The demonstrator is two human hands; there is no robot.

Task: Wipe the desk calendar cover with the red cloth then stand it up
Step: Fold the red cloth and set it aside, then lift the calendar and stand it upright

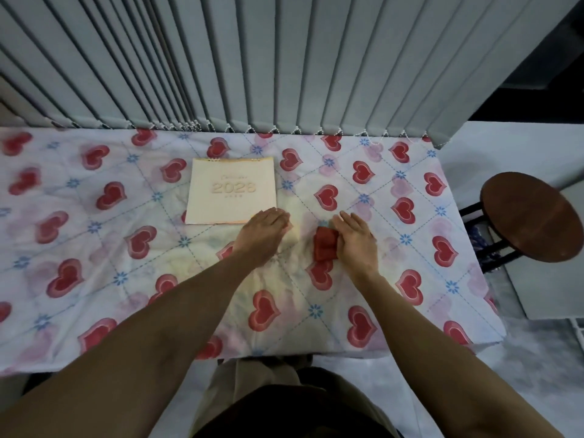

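A cream desk calendar [230,189] with "2026" on its cover lies flat on the heart-print tablecloth [94,248], its spiral edge toward the blinds. My left hand [264,235] rests palm down on the cloth, fingertips at the calendar's near right corner, holding nothing. A folded red cloth [325,246] lies to the right of that hand. My right hand [355,238] lies over the red cloth's right side, fingers extended along it; whether the thumb grips it is hidden.
Grey vertical blinds [284,64] hang along the table's far edge. A round brown stool [534,216] stands off the table's right end. The near table edge runs just in front of my legs.
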